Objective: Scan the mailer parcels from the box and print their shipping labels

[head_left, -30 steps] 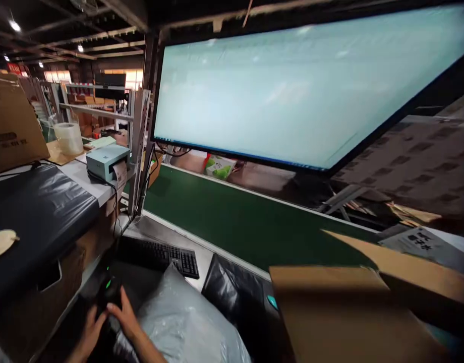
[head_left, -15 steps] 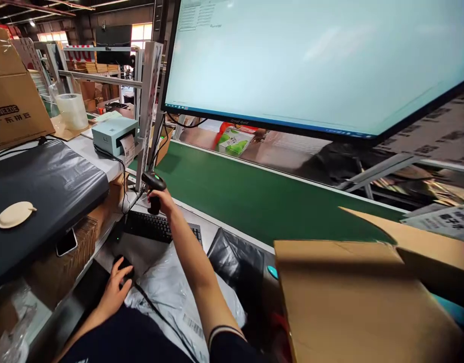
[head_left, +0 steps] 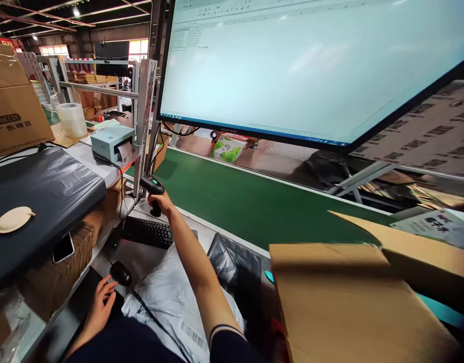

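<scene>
My right hand [head_left: 162, 202] is wrapped round the handle of a black barcode scanner [head_left: 152, 185], held over the far side of the keyboard [head_left: 148, 232]. A red light spot falls by the label printer [head_left: 113, 142], which has a printed label [head_left: 125, 153] hanging from its slot. My left hand [head_left: 100, 301] is off the black computer mouse [head_left: 120, 273], just below it, with its fingers apart and nothing in them. Under my right forearm lies a pale plastic mailer bag [head_left: 167, 297] with a barcode label [head_left: 192, 335], and a black cable runs across it.
A large monitor [head_left: 292, 75] hangs over the green conveyor belt [head_left: 232, 196]. An open cardboard box [head_left: 341, 297] fills the lower right. At left, a phone [head_left: 63, 248] rests near stacked cardboard, below black plastic sheeting [head_left: 65, 176]. A clear tape roll [head_left: 72, 120] stands behind.
My left hand has come off the mouse and drawn back toward me. The scanner stays in my right hand, and a red light now shows by the printer. The view has tilted slightly upward.
</scene>
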Tool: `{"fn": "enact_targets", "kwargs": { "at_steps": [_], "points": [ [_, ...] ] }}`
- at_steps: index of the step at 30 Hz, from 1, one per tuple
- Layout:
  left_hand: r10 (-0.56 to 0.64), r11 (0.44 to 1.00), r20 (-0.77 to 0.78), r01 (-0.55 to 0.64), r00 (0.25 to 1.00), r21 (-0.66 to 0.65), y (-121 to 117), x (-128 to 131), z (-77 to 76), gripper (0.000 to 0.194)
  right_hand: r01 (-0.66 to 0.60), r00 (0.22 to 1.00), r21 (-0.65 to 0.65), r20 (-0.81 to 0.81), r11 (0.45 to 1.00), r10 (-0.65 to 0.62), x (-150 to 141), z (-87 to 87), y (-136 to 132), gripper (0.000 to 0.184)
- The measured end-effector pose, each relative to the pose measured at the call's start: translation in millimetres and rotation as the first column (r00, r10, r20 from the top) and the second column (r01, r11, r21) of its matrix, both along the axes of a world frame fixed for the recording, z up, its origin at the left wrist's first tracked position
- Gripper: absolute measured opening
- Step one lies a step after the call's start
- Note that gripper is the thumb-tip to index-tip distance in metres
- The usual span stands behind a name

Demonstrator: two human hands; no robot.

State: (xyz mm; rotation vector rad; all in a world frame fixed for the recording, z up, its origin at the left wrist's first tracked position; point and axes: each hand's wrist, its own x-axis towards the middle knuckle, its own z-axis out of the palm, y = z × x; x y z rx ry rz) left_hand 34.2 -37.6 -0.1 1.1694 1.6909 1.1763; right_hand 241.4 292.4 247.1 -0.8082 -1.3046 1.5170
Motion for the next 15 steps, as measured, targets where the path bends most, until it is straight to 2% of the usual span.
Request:
{"fn": "enact_targets", "kwargs": {
  "at_steps": [5,7,9,11,12,15],
  "points": [
    [-0.136,0.991,-0.022,0.136,0.990,0.008,15.7,16.2,17.9,0.051,0.010,0.998,0.047,0.054,0.999,-0.012,12.0,-0.9,-1.6,0.015],
    [-0.159,0.987,0.017,0.159,0.987,0.011,20.0,21.4,19.1,0.054,0.029,0.998,0.046,0.059,0.999,-0.032,17.9,-4.0,-6.4,0.019],
    [-0.133,0.991,0.081,0.130,0.988,0.043,27.0,23.9,15.0,0.063,0.057,0.997,0.033,0.051,0.998,-0.058,18.2,-16.2,-22.0,0.018],
    [-0.101,0.989,0.121,0.087,0.988,0.117,39.3,24.1,9.8,0.074,0.055,0.998,-0.022,0.041,0.998,-0.054,8.0,-43.2,-50.6,0.026],
    [-0.100,0.984,0.123,0.080,0.987,0.157,47.1,23.7,8.9,0.079,0.062,0.997,-0.071,0.043,0.996,-0.059,-1.2,-62.6,-68.7,0.038],
    [-0.082,0.977,0.061,0.069,0.995,0.199,71.1,23.4,19.0,0.083,0.078,0.992,-0.151,0.105,0.985,-0.063,-35.6,-133.4,-127.3,0.077]
  ]
}}
